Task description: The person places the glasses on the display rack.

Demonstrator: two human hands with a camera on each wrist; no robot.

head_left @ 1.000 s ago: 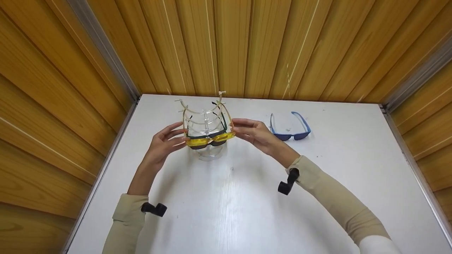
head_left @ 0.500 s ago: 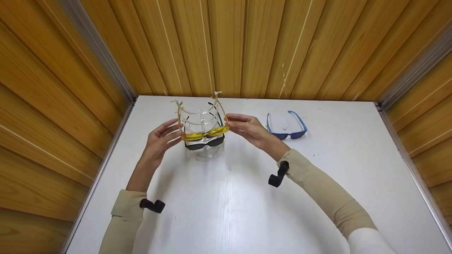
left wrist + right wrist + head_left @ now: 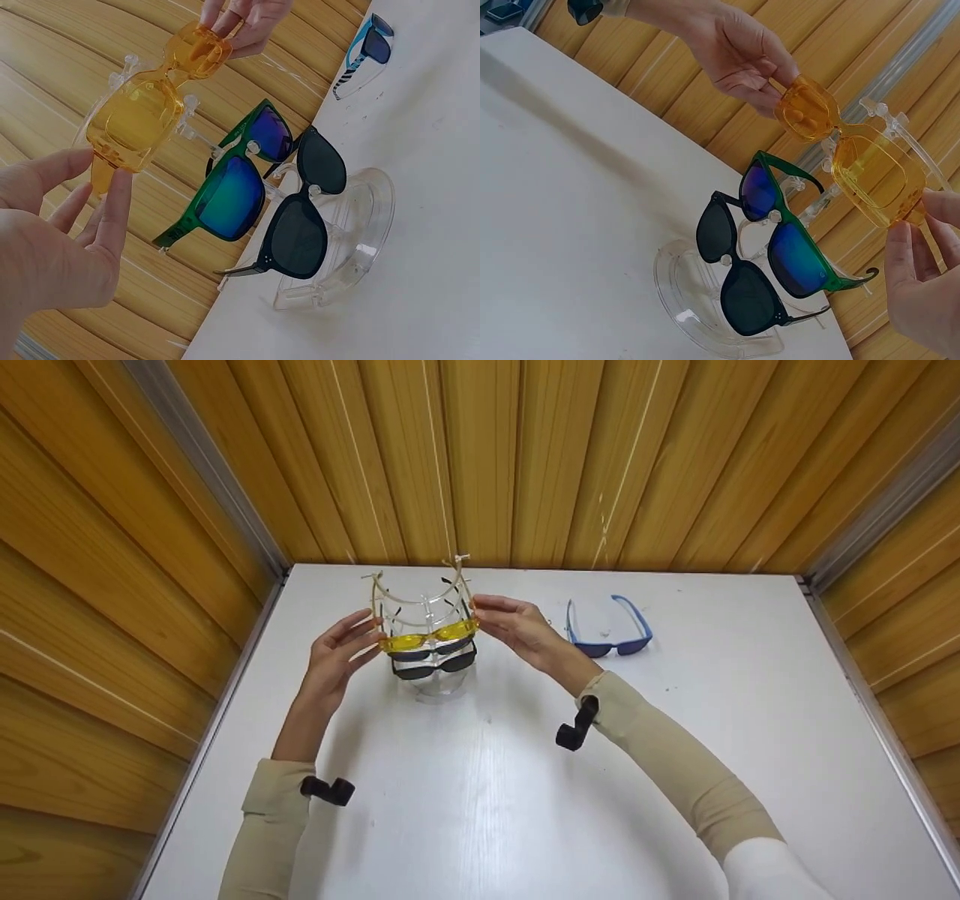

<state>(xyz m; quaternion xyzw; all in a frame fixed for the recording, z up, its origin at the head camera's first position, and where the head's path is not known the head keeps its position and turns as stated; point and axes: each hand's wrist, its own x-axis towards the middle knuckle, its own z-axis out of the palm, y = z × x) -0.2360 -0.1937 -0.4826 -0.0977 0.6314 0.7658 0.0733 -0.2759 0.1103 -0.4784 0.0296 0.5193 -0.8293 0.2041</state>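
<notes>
Yellow see-through sunglasses [image 3: 429,637] are held level at the upper part of a clear display stand [image 3: 676,289]. My left hand [image 3: 334,654] pinches them at one hinge end, with thumb and fingers on the frame in the left wrist view. At the other hinge end my right hand [image 3: 517,628] pinches them. Below them on the stand hang green-framed sunglasses [image 3: 229,195] with blue mirrored lenses. Black sunglasses [image 3: 292,232] with dark lenses sit lowest, above the stand's curved base.
Blue-framed sunglasses [image 3: 611,647] lie on the white table [image 3: 465,795] to the right of the stand, temples unfolded. Wood-patterned panels [image 3: 480,457] rise behind and beside the table. The stand is near the back left.
Both hands have raised the yellow sunglasses up the stand, from in front of the lower pairs to above them. The green-framed pair now shows beneath. The head view has shifted slightly.
</notes>
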